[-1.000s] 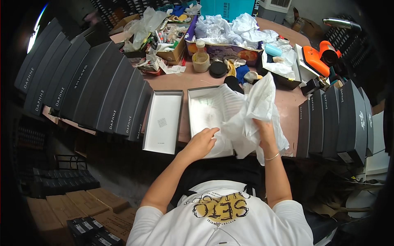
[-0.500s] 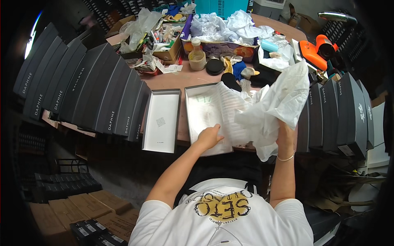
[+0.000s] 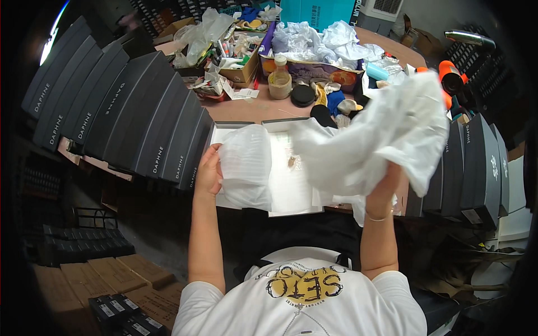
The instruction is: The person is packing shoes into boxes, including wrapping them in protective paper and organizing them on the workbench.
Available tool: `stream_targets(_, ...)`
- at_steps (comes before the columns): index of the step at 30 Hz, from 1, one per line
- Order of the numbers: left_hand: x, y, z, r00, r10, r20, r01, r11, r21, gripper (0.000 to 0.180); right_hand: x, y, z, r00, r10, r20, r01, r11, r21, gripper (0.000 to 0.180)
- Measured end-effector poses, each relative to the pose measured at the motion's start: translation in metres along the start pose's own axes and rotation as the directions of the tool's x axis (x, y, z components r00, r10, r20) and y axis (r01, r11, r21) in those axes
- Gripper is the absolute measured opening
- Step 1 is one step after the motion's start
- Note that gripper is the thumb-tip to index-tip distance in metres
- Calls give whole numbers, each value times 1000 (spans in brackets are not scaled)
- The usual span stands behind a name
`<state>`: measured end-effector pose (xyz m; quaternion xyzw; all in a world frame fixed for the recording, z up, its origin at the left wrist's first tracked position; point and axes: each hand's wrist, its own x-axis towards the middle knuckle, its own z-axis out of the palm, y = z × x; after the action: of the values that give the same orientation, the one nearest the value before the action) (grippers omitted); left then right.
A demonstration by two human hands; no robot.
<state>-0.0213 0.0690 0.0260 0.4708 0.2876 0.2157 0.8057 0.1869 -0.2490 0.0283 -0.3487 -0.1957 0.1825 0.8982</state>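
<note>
My left hand (image 3: 208, 172) is closed on the left edge of a thin, ribbed white foam sheet (image 3: 246, 168). That sheet covers most of a shallow grey box lid (image 3: 224, 127), whose white inside shows at the far end. Right of it lies an open shoe box (image 3: 290, 193), white inside, with a small brownish spot or scrap in it. Raised over the right part of the table, crumpled white tissue paper (image 3: 386, 134) is gripped from below by my right hand (image 3: 386, 193). The paper is smeared by motion and hides some of the fingers.
Rows of dark grey shoe boxes (image 3: 134, 106) stand at left, with more boxes (image 3: 476, 162) at right. Across the back are a carton of crumpled paper (image 3: 314, 70), a bottle (image 3: 279, 81), a round black tin (image 3: 303, 95), rags (image 3: 335, 102) and an orange tool (image 3: 450, 78).
My left hand has moved left from the open box, bringing the foam sheet over the lid. The tissue paper in my right hand has swung and spread out.
</note>
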Motion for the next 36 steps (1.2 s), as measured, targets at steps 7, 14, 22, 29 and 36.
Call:
stream_targets(7, 4, -23, -33, 987, 112, -112, -127, 983, -134, 18, -32, 168, 37, 747, 663, 48, 64, 0, -998, 41)
stream_targets(14, -17, -29, -18, 981, 138, -135, -165, 962, -217, 20, 3, 167, 22, 820, 545, 176, 201, 14, -980, 40)
stream_targets(22, -18, -32, -15, 969, 173, -177, -205, 961, -185, 23, 53, 183, 29, 804, 480, 352, 486, -188, -854, 36)
stream_targets(29, -11, -32, -8, 954, 230, -191, -236, 972, -12, 24, -3, 154, 56, 519, 845, 129, 471, -157, -868, 53)
stream_targets(36, -14, -1, 41, 956, 261, -132, -290, 909, -301, 22, -35, 151, 51, 719, 677, 157, 335, -138, -932, 31)
